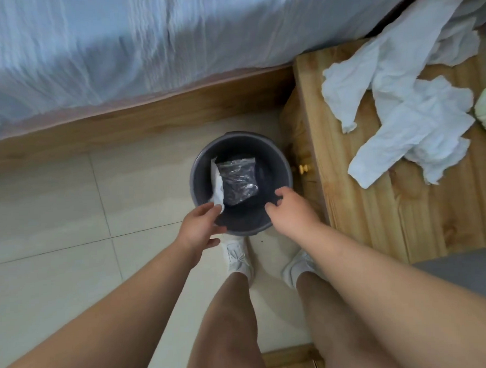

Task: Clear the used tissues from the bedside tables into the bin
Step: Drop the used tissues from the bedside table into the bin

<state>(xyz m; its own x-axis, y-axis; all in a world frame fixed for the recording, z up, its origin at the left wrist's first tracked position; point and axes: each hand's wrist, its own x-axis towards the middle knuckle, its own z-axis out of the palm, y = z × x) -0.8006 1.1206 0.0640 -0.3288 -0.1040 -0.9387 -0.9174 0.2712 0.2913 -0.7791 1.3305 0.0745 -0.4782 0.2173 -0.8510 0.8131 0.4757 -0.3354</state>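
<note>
Right now both of your hands hang over the round grey plastic bin (286, 165), which stands on the pale tiled floor (52, 207) just beside the front edge of the light wooden bedside desk (388, 206). Your left hand (200, 226) pinches a white crumpled tissue (217, 184) at the bin's near-left rim — that grip is closed on the tissue's lower corner, and the rest of the sheet stands up inside the bin against the left wall. A clear crinkled plastic bag (237, 181) lies in the bottom. Your right hand (291, 209) hovers above the near-right rim with its grip released, fingers loosely curled, holding nothing.

On the desk a heap of white crumpled tissues (410, 114) sprawls across the top, one strip reaching close to the left edge — a pale green wad (485, 109) sits at the frame's right border. The wooden bed frame (140, 115) runs behind the bin, with open tiles to its left. Your white shoes (239, 257) stand just behind the bin.
</note>
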